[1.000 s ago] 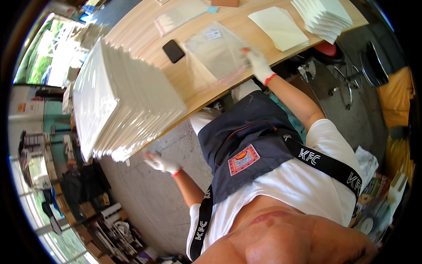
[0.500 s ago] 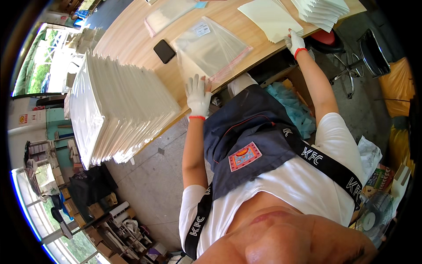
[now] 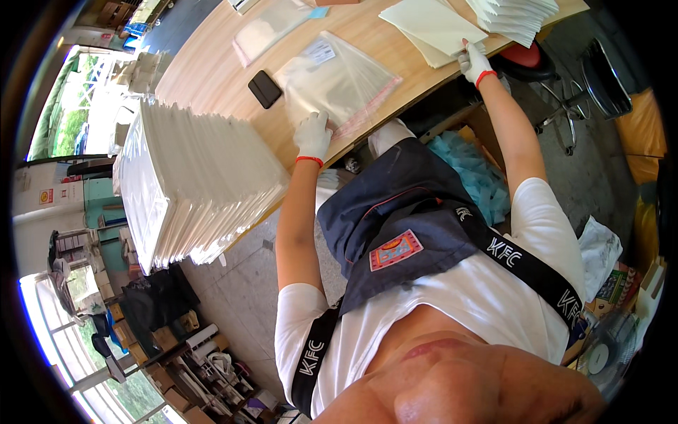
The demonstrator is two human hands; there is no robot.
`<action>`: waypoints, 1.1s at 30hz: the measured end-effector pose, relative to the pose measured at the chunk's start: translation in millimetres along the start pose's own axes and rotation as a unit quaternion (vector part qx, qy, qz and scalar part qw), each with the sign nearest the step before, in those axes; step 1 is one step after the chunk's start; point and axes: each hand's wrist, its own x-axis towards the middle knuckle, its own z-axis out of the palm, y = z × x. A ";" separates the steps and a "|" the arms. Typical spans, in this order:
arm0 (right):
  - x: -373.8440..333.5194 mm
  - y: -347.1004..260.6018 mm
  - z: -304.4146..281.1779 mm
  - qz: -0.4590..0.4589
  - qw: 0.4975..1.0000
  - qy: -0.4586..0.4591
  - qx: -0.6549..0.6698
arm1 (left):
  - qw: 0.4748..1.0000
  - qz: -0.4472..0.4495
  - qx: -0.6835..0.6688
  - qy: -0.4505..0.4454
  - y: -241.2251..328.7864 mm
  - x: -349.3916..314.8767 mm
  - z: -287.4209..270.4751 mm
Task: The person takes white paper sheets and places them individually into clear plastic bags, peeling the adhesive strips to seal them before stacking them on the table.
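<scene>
Currently, the right hand [image 3: 474,63] is pinching a white sheet [image 3: 432,25] by its near edge over a paper pile [image 3: 428,52] on the tabletop [image 3: 212,74]; the left hand [image 3: 313,136] is resting, fingers curled, on the clear plastic bags [image 3: 340,76], its grip unclear.

I can't tell whether the left hand [image 3: 313,136] pinches the clear bags [image 3: 344,79] or only rests on them; its glove hides part of their near edge. The label's [image 3: 321,51] print is too small for me. My view's upper edge cuts off the tabletop [image 3: 205,71] and the fanned paper stack [image 3: 515,21].
</scene>
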 end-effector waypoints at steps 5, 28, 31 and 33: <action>-20.7 -22.4 28.4 -0.075 0.989 -0.088 -0.089 | 0.994 -0.016 -0.106 0.004 11.8 3.0 7.5; -194.6 113.4 -66.1 0.095 0.935 -0.339 0.031 | 0.954 -0.081 -0.263 0.117 11.7 -23.6 1.1; -225.2 118.5 -29.8 0.058 0.981 -0.185 -0.022 | 0.939 -0.072 -0.324 0.092 18.2 -22.4 -9.5; -227.1 129.9 -31.2 0.061 0.977 -0.203 -0.002 | 0.926 -0.065 -0.363 0.081 17.3 -23.8 -3.8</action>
